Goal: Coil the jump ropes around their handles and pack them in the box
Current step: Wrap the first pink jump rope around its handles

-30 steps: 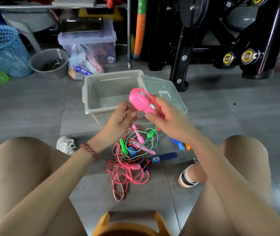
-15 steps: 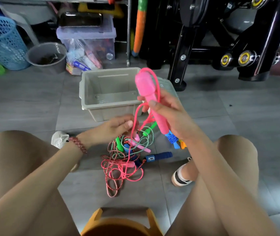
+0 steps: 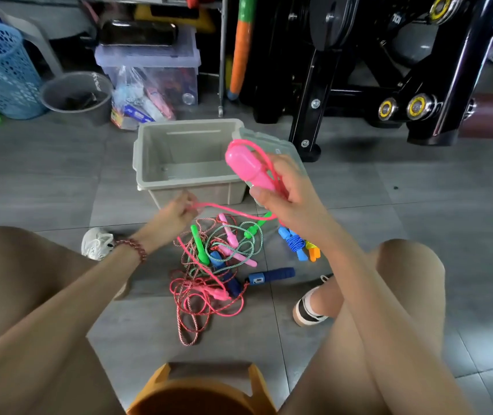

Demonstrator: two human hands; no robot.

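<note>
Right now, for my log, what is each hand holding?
Left hand: closed, pinching the pink rope.
Right hand: closed, gripping the pink handle.

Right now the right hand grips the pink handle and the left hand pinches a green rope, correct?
Not quite. The head view shows the left hand pinching the pink rope, not a green one; the right hand grips the pink handle.
</note>
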